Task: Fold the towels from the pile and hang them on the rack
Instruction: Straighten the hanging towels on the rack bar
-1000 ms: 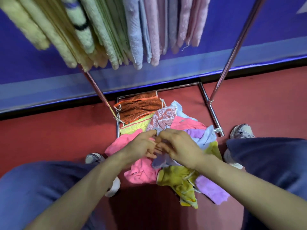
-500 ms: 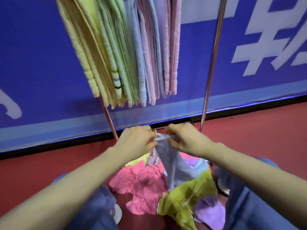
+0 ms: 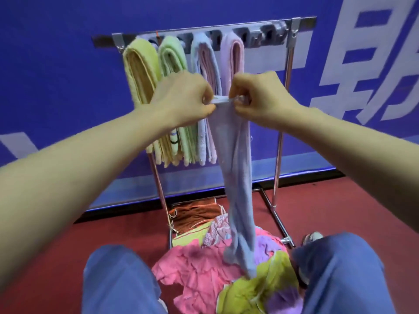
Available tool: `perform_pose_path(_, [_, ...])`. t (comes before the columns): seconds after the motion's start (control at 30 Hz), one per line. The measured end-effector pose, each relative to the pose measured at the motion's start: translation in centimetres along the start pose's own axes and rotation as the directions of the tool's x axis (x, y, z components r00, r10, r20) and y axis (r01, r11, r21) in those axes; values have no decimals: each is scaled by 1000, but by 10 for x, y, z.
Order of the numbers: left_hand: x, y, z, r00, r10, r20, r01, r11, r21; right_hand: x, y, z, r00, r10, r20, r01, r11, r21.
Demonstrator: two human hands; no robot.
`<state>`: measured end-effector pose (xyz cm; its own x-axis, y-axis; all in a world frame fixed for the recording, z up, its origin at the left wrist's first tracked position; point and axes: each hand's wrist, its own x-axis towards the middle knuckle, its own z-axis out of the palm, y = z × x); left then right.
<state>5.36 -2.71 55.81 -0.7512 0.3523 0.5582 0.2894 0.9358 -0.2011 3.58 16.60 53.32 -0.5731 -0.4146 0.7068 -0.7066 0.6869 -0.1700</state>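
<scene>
A light blue towel (image 3: 238,182) hangs in a long bunched strip. My left hand (image 3: 183,98) and my right hand (image 3: 258,98) pinch its top edge close together, at chest height in front of the rack. The towel's lower end still touches the pile (image 3: 204,275) of pink, yellow-green and purple towels on the floor between my knees. The metal rack (image 3: 281,141) stands behind; folded yellow, green, blue and pink towels (image 3: 176,64) hang over the left part of its top bar.
A blue banner wall with white lettering (image 3: 362,64) backs the rack. The floor is red (image 3: 340,205). An orange-brown towel (image 3: 192,214) lies on the rack's base. My blue trouser knees (image 3: 118,279) flank the pile, and a shoe (image 3: 314,237) shows at the right.
Both hands picked the blue towel's edge out of the pile and raised it from floor level to in front of the rack. The view tilted upward, so the rack's top bar now shows.
</scene>
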Motion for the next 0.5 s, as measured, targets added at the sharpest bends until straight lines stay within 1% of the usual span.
perform_pose_path(0.07, [1,-3,-10,998,-22,-56,21,1000,-19,6,-2,-6,998,0,-67,0,1000,13])
perform_pose_path(0.13, [-1,-5,-14,998,8,-56,-7,1000,20,7,-7,-8,999,-18,-26,17,1000,-7])
perform_pose_path(0.17, [-4,-7,-14,998,23,-57,-22,1000,18,7,-9,-7,1000,-27,-6,26,1000,-13])
perform_pose_path(0.2, [-6,-10,-14,997,27,-68,-27,1000,-5,6,-10,-5,1000,-27,-17,27,1000,2])
perform_pose_path(0.27, [-12,-15,-13,997,5,-78,-10,998,-61,4,-11,-3,999,-22,-48,23,999,33])
perform_pose_path(0.37, [-22,-16,-5,999,-26,-38,22,995,-98,0,-15,4,1000,-20,14,20,999,28])
perform_pose_path(0.5, [-27,-18,2,993,-99,-57,88,981,-175,-1,-22,11,1000,14,-14,-13,997,73])
